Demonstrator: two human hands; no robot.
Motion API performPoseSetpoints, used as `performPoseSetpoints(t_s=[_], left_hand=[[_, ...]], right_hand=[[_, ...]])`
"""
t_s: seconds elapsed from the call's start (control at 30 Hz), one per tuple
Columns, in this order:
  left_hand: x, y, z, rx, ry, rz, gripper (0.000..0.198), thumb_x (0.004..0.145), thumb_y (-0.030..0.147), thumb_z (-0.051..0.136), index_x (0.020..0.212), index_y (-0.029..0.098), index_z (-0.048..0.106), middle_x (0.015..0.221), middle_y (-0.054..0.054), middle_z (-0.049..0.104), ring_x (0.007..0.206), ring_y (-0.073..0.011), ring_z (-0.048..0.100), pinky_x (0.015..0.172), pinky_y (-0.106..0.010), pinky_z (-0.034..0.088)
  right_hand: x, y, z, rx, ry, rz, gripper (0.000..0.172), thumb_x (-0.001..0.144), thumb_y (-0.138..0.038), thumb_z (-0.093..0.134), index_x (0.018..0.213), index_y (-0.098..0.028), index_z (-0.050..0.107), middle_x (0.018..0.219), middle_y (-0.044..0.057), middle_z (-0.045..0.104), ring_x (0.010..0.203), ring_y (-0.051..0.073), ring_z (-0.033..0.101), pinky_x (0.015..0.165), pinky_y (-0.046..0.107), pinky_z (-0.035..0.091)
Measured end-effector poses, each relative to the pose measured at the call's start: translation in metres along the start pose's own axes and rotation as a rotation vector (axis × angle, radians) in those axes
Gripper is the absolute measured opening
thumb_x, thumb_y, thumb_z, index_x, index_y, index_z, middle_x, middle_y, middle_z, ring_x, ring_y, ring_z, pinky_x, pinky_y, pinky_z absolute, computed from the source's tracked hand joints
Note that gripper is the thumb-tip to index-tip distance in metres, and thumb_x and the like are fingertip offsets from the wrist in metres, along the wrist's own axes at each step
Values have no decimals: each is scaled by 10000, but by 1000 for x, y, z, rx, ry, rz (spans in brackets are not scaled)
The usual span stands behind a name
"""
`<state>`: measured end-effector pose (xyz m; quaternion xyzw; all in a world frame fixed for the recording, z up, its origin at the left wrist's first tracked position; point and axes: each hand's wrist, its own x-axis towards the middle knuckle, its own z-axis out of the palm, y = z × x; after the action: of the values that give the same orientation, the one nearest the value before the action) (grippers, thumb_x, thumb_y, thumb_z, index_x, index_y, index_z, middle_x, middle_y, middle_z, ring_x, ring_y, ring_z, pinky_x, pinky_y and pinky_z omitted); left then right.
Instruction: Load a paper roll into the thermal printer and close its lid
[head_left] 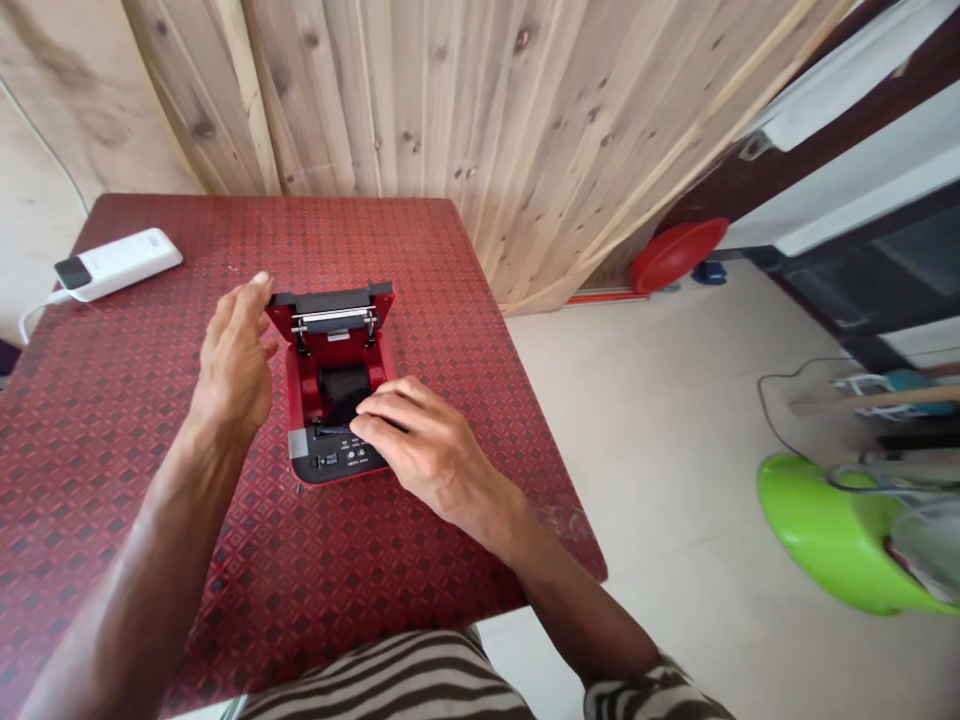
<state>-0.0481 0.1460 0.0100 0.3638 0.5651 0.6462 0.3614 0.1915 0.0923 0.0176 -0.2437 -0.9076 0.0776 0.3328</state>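
Observation:
A small red printer (335, 392) with a black and grey front panel sits in the middle of the red patterned table (135, 400). Its lid (334, 302) stands open at the back, showing a dark roll compartment (343, 388). My left hand (234, 360) hovers beside the printer's left side, fingers held loosely together, fingertips near the lid's left corner, holding nothing. My right hand (416, 440) lies on the printer's front right, fingers stretched across the edge of the compartment and the panel.
A white power bank (120, 263) with a white cable lies at the table's far left corner. Wooden plank wall behind the table. On the floor to the right: a red bowl (677, 253), a green plastic object (832, 530) and wires.

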Motion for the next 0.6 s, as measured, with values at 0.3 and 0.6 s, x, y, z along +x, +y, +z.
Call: performPoseSetpoints(t_s=[0.3,0.6], left_hand=[[-59,13,-19,-70,-39,-334,520,678,377,934,1157,275,761,1340,-84,729,1145,-277,692,803,-351,562],[-98,-2,-26,-19,-165,-342,633,793,430,907,1369,221,748,1409,-113,770,1377,-358,692,1206,-533,536]], right_hand=[[-18,-8,9,-142,181,-15,188,1092,-79,621,1057,-177,777,1047,59,834,1081,213,729,960,358,633],[-17,-11,12,-83,193,84,222,1088,-49,593,1068,-204,750,1267,86,857,1224,217,794,1054,403,646]])
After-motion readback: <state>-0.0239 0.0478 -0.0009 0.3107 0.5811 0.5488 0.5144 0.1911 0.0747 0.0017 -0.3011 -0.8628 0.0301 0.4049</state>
